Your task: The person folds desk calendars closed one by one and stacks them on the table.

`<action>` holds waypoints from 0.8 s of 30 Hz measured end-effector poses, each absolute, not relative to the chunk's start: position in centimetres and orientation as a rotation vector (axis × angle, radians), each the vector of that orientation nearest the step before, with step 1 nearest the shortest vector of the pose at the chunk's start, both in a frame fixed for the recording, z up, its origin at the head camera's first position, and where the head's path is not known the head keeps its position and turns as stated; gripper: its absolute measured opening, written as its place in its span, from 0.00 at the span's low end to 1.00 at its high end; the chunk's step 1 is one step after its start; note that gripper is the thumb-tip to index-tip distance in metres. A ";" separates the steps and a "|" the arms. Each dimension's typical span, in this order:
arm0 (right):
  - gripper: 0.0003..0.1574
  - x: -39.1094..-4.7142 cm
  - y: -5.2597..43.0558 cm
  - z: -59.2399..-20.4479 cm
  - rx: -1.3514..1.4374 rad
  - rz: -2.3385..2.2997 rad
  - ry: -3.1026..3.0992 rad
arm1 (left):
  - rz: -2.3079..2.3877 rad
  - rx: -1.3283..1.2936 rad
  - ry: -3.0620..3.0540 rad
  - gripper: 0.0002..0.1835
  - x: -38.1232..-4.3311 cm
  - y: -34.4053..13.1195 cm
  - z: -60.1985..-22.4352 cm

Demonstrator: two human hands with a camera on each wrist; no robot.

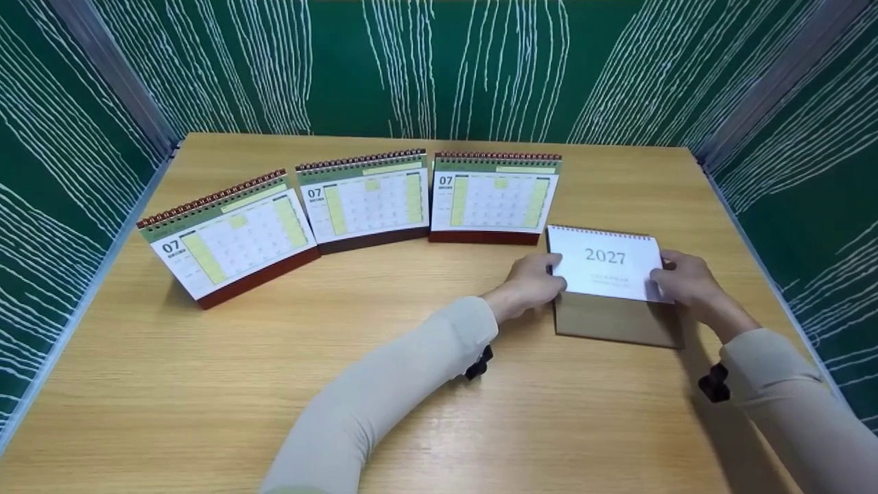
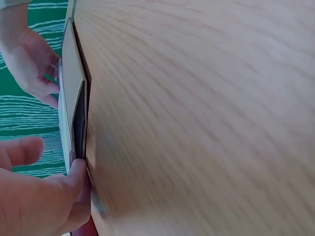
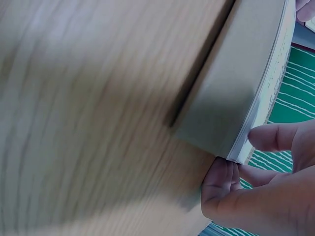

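Observation:
A desk calendar [image 1: 603, 257] with a white cover marked 2027 and a brown backing board is at the right of the table, leaning low. At its left edge, the left hand [image 1: 531, 281] holds the side with its fingers. In the left wrist view, one digit of the left hand [image 2: 44, 196] stands clear of the calendar while others touch the edge of the board [image 2: 73, 73]. Across from it, the right hand [image 1: 689, 278] grips the right edge. The right wrist view shows the right hand [image 3: 266, 191] with its thumb against the page edges and fingertips beneath the corner.
Three larger desk calendars stand in an arc: a left one [image 1: 233, 240], a middle one [image 1: 367, 199] and a right one [image 1: 494, 195], each opened to 07. They rest on a wooden table [image 1: 206, 384]. Green panels with white lines [image 1: 459, 68] surround the table.

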State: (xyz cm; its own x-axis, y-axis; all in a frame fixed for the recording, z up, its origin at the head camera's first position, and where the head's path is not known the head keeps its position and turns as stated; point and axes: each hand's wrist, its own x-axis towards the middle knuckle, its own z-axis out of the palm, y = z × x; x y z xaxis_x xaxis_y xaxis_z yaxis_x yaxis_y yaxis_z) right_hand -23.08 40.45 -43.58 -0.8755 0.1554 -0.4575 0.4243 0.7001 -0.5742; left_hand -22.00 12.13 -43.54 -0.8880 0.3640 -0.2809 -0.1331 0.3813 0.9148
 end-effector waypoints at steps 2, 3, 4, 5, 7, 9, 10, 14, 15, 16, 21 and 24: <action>0.49 -23.2 40.4 -43.7 0.441 -0.995 2.528 | 1.521 0.204 2.200 0.33 -22.0 11.9 -43.5; 0.48 -23.2 40.4 -43.8 0.435 -1.000 2.526 | 1.522 0.204 2.195 0.33 -22.1 11.8 -43.5; 0.49 -23.3 40.4 -43.8 0.431 -1.001 2.527 | 1.524 0.209 2.194 0.33 -22.1 11.7 -43.6; 0.49 -23.3 40.4 -43.9 0.425 -0.998 2.531 | 1.526 0.215 2.191 0.33 -22.1 11.6 -43.6; 0.49 -23.1 40.3 -44.0 0.406 -0.969 2.570 | 1.528 0.229 2.183 0.34 -22.1 11.1 -43.6; 0.50 -22.9 40.0 -43.9 0.383 -0.908 2.644 | 1.536 0.241 2.177 0.33 -22.2 10.5 -43.7; 0.50 -22.8 39.7 -43.9 0.361 -0.882 2.691 | 1.546 0.241 2.178 0.34 -22.3 10.1 -43.7; 0.49 -22.6 38.3 -43.0 0.268 -0.770 2.880 | 1.577 0.246 2.226 0.34 -22.7 7.8 -43.3; 0.48 -22.6 37.9 -42.7 0.238 -0.755 2.914 | 1.583 0.247 2.246 0.34 -22.9 7.2 -43.2; 0.47 -22.7 37.6 -42.3 0.211 -0.743 2.943 | 1.588 0.249 2.267 0.34 -23.0 6.4 -43.0; 0.43 -22.9 36.0 -40.7 0.078 -0.711 3.034 | 1.587 0.288 2.392 0.34 -23.5 2.8 -41.7; 0.40 -23.0 35.3 -39.8 -0.001 -0.744 3.081 | 1.607 0.297 2.445 0.33 -23.9 0.9 -40.9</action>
